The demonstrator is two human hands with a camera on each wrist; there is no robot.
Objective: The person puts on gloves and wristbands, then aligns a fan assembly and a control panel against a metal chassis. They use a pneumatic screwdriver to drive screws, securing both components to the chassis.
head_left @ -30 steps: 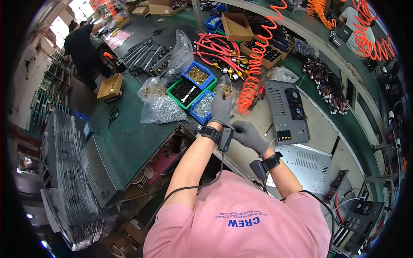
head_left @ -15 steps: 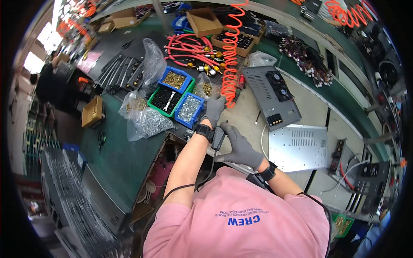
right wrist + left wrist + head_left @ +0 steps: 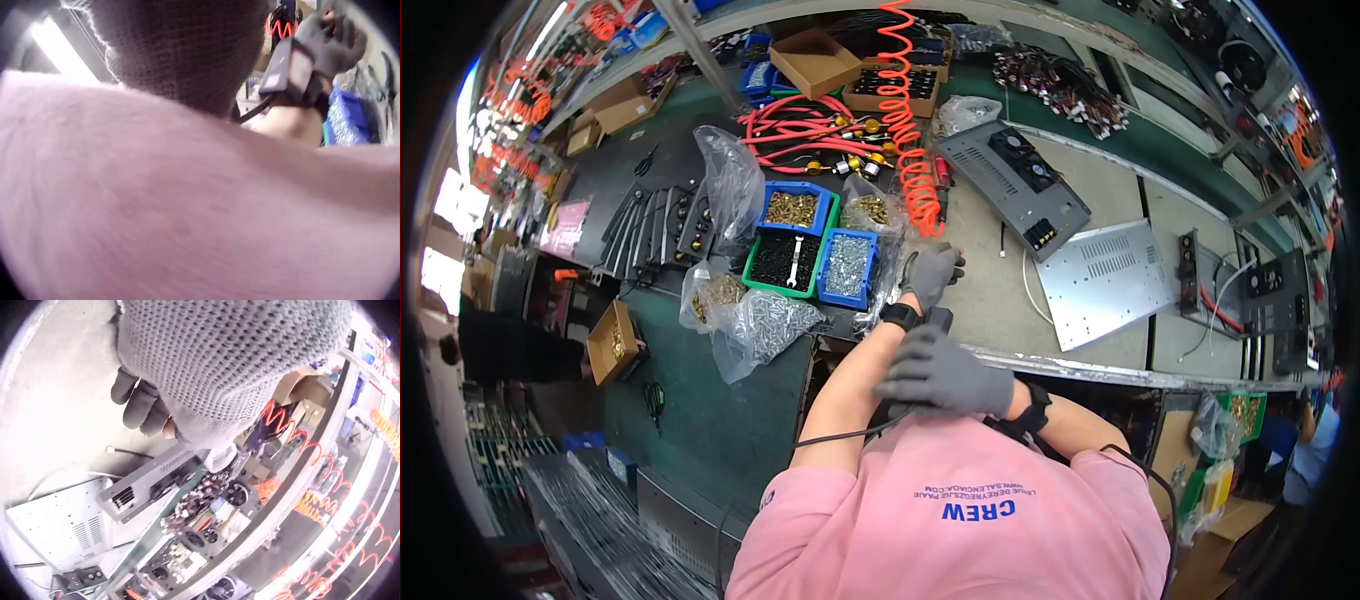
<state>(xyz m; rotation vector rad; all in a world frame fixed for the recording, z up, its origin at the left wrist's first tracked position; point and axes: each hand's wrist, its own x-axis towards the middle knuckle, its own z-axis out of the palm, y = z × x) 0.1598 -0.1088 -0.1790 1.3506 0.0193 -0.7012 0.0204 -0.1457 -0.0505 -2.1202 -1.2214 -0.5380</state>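
Both hands wear grey knit gloves. My left hand (image 3: 935, 275) hovers over the bench beneath the orange coiled hose (image 3: 918, 195), to the right of a blue bin (image 3: 842, 302) of silver screws. Its fingers (image 3: 142, 409) bend inward in the left wrist view; the palm side is hidden, so I cannot tell whether something small lies in it. In front of the chest, my right hand (image 3: 948, 375) overlaps the left forearm, fingers extended and nothing visible in them. Pink shirt cloth (image 3: 156, 206) fills most of the right wrist view.
A wrench (image 3: 796, 260) lies on black screws in a green bin (image 3: 780, 292). Beside it are bagged silver screws (image 3: 765, 325) and red hoses (image 3: 795, 130). To the right lie a grey fan panel (image 3: 1010, 185) and a perforated metal sheet (image 3: 1105, 285). The bench edge (image 3: 1100, 372) runs before the body.
The head view has turned. My left hand has moved away from the small bag of brass parts. My right hand has left the left wrist, spread its fingers and come closer to the chest.
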